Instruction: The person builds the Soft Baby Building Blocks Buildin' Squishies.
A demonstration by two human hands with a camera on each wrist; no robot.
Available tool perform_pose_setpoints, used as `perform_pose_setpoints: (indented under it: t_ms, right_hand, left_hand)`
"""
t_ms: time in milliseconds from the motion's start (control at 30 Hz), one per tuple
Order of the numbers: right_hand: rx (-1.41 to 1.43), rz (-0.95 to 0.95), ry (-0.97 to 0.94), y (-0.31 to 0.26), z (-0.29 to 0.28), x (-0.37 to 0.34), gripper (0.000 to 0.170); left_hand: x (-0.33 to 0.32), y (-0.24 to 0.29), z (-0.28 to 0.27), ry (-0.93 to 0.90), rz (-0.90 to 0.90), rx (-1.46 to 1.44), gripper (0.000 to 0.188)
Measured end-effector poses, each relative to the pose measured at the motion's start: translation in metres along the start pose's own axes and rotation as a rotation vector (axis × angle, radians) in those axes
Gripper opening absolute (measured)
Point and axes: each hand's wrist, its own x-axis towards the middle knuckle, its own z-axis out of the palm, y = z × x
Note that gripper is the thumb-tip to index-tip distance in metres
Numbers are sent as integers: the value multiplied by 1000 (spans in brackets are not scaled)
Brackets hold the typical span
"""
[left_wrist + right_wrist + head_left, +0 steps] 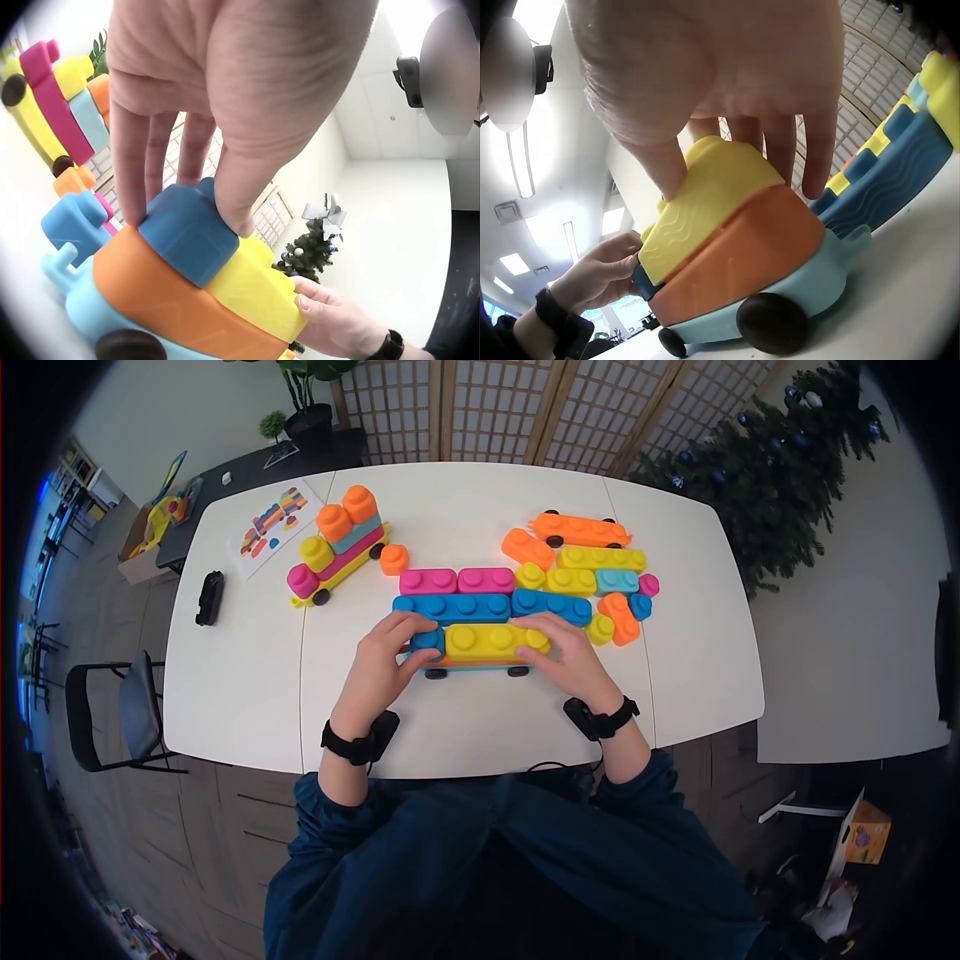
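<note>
Near the front of the table stands a light blue wheeled base (829, 266) with a long orange block (757, 244) on it. A small blue block (187, 229) and a longer yellow block (482, 644) sit side by side on top of the orange one. My left hand (380, 660) pinches the blue block between thumb and fingers. With the thumb on the near side and fingers on the far side, my right hand (572, 657) grips the right end of the yellow block. Two long blue blocks (452, 608) lie just behind the wheeled base.
Behind are pink blocks (428, 581), an orange wheeled base (582, 531) and several loose blocks. A built block car (345, 565) stands at left, beside a picture sheet (272, 528) and a black case (209, 598).
</note>
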Motion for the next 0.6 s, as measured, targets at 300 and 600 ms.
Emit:
perform_pose_setpoints:
  t_ms: [300, 600]
  right_hand:
    - [35, 20, -15, 0, 1, 1, 37]
    - [32, 62, 13, 3, 2, -1, 44]
  left_hand:
    - [1, -1, -2, -41, 0, 14, 31]
    - [0, 1, 0, -23, -20, 15, 32]
